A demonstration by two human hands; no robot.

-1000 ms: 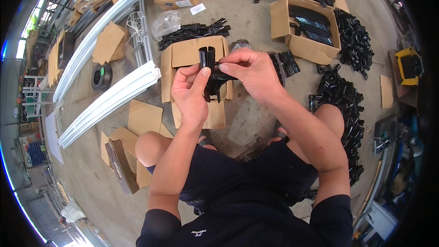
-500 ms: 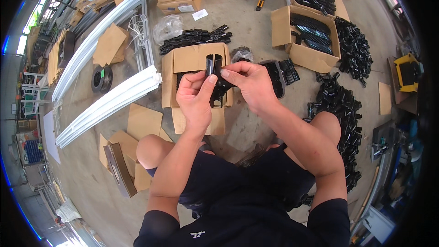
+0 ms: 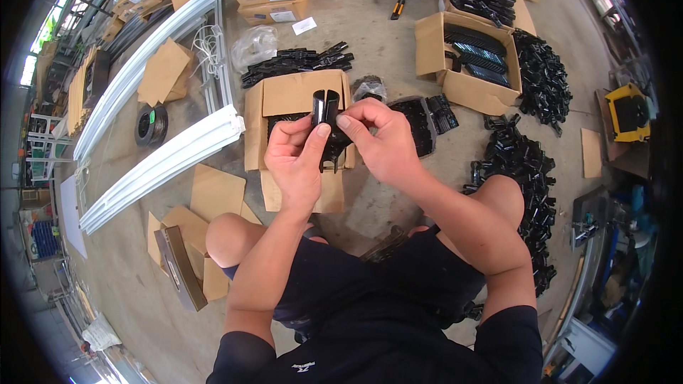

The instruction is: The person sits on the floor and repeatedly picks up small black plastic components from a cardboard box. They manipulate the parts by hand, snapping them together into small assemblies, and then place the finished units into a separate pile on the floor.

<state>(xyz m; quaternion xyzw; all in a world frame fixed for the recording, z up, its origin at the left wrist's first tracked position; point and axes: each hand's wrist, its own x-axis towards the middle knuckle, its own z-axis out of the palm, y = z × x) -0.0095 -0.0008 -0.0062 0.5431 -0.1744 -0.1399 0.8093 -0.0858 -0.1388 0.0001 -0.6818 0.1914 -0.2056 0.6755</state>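
Note:
My left hand (image 3: 297, 160) and my right hand (image 3: 377, 141) both grip a small black plastic part (image 3: 327, 119), held upright between them over an open cardboard box (image 3: 295, 96) on the concrete floor. The thumbs press on the part's upper half; its forked top sticks out above the fingers. The box beneath holds more black parts, mostly hidden by my hands. I am squatting, with my knees on either side of the box.
A heap of black plastic parts (image 3: 526, 178) lies at the right and another row (image 3: 295, 64) behind the box. Two more open boxes (image 3: 466, 57) with black parts stand at the back right. Long white profiles (image 3: 160, 160) run along the left, with flat cardboard pieces (image 3: 213, 192).
Both hands have stayed together on the black part; it now stands slightly more upright and lower over the box, with the fingers shifted along it.

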